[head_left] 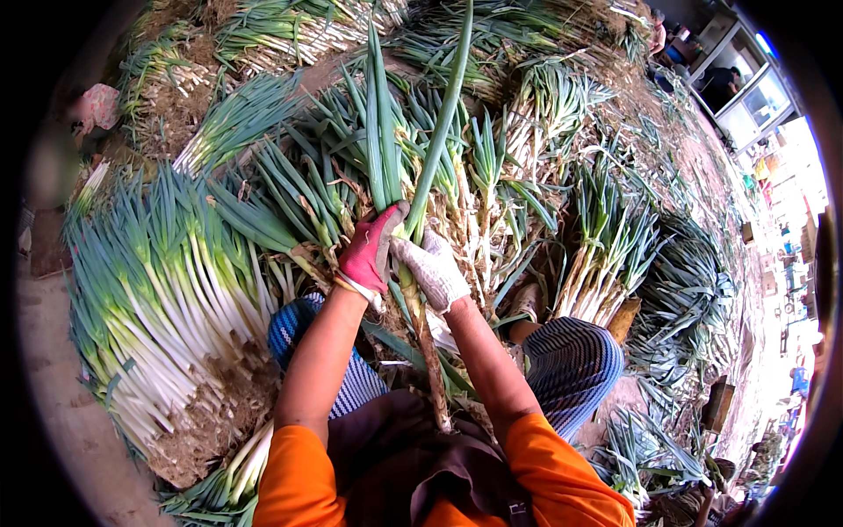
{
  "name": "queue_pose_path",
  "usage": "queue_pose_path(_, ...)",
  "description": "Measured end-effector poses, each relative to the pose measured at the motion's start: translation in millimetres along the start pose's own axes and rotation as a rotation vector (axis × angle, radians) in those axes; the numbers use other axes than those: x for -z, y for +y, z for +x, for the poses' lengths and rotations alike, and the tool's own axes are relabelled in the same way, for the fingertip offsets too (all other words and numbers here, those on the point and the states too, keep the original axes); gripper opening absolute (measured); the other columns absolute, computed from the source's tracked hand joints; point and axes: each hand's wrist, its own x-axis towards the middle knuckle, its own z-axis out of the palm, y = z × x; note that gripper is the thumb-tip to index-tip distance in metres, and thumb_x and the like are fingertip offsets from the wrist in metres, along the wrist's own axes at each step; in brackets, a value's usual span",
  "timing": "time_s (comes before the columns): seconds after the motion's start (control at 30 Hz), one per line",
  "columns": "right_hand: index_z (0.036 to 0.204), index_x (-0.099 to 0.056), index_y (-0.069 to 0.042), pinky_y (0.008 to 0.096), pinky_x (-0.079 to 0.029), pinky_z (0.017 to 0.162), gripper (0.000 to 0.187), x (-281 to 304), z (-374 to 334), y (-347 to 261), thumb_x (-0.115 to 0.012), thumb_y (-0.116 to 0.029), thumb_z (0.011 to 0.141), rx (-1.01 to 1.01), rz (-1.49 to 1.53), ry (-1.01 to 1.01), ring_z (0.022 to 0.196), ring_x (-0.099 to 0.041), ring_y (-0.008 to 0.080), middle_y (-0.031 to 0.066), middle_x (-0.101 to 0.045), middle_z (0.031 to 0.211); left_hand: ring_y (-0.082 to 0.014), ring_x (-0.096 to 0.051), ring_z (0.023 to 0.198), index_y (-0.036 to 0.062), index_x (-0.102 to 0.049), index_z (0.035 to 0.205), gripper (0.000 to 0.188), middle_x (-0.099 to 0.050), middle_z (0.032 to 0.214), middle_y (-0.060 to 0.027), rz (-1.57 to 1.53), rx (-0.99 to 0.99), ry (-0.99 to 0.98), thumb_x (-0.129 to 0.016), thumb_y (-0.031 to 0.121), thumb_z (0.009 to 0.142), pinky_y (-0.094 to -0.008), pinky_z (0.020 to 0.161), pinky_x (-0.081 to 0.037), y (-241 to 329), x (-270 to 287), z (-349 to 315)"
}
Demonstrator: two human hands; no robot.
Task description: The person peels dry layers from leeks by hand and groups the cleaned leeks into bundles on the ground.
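Note:
Both my hands are closed around one long green onion (425, 342), held upright in front of me. Its dry brownish lower end hangs toward my dark apron, and its tall green leaves rise and fork above my hands. My left hand (369, 252), in a red glove with a white cuff, grips it where the leaves divide. Right beside it, my right hand (433, 270), in a pale knit glove, pinches the same plant at the base of a leaf. Uncleaned green onions (474, 220) with dry, peeling outer skins lie just beyond my hands.
A big pile of white-stemmed green onions (180, 307) with earthy roots lies to my left. An upright bunch (601, 255) stands past my right knee. Loose leaf trimmings (676, 325) cover the ground at right. More onion heaps (290, 35) lie at the back.

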Motion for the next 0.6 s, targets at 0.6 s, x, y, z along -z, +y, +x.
queue_pose_path(0.6, 0.129, -0.046, 0.004, 0.0305, -0.048, 0.089, 0.065, -6.8, -21.2, 4.8, -0.073, -0.023, 0.076, 0.081, -0.414, 0.196, 0.095, -0.061, 0.0171, 0.0136, -0.065, 0.107, -0.0157, -0.060, 0.103, 0.0022, -0.059, 0.122, 0.034, -0.064, 0.113, -0.0079, -0.003, -0.016, -0.072, -0.048, 0.023, 0.097, -0.0317, 0.091, -0.047, -17.4, 23.1, 7.9)
